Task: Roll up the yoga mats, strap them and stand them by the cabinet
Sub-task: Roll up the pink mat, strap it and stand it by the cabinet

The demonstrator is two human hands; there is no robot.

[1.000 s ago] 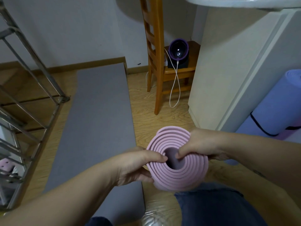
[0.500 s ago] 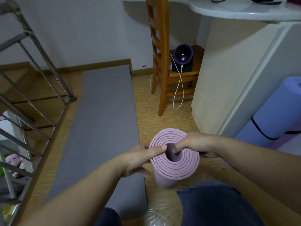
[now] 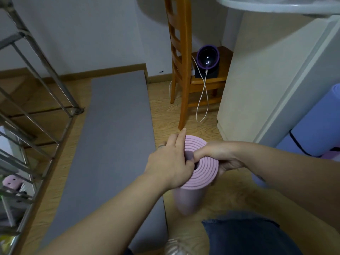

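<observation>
The room has a wood floor (image 3: pixel 184 115) and a pale wall. A grey mat (image 3: pixel 114 144) lies flat and unrolled on the floor, running from the wall toward the person. To its left is a metal rack (image 3: pixel 36 74) with slanted bars. At the back stands a wooden chair (image 3: pixel 181 70). A round black and purple thing (image 3: pixel 207 60) sits on the chair seat, and a white cord (image 3: pixel 202 100) hangs down from it. A white cabinet (image 3: pixel 266 80) is on the right, with the edge of a white bench (image 3: pixel 276 4) above it.

The pink mat (image 3: pixel 202 173) is rolled up tight. It stands on end in front of the person, just right of the grey mat and near the cabinet's corner. You can see the rings of the roll on top, with a small hole in the middle.

The left grip (image 3: pixel 171 162) lies on the top left side of the roll. Its fingers are straight and point away, so it presses on the roll and is not clenched. Its thumb reaches toward the hole.

The right grip (image 3: pixel 217 155) is grasping the pink mat. One fingertip goes into the hole and the other fingers curl round the right side of the roll.

A blue mat (image 3: pixel 320 126) is already rolled, with a black strap (image 3: pixel 292 142) round it. It leans beside the cabinet on the far right. The person's knee in blue jeans (image 3: pixel 248 234) shows at the bottom.
</observation>
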